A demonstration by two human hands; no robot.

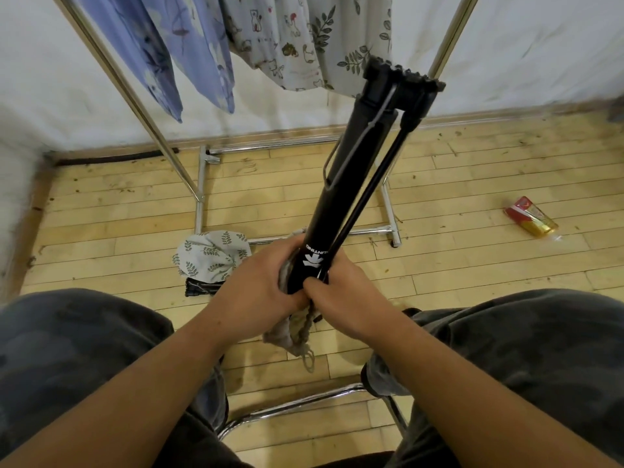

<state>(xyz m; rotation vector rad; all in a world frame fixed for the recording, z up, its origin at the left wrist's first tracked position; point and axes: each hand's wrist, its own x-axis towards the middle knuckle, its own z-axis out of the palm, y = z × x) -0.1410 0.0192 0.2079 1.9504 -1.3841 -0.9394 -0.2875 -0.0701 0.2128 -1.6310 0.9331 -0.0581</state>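
Folded black stand [351,170] sits centre frame, tilted up toward far right, with its near end between the knees. Left hand [256,282] is wrapped around that end together with the mouth of the grey drawstring bag [293,332]. Right hand [341,298] is clenched on the stand just beside it. Bag hangs below both. Leaf-print cloth [212,253] lies on the floor left of the hands, and a red-gold packet [530,216] lies far right.
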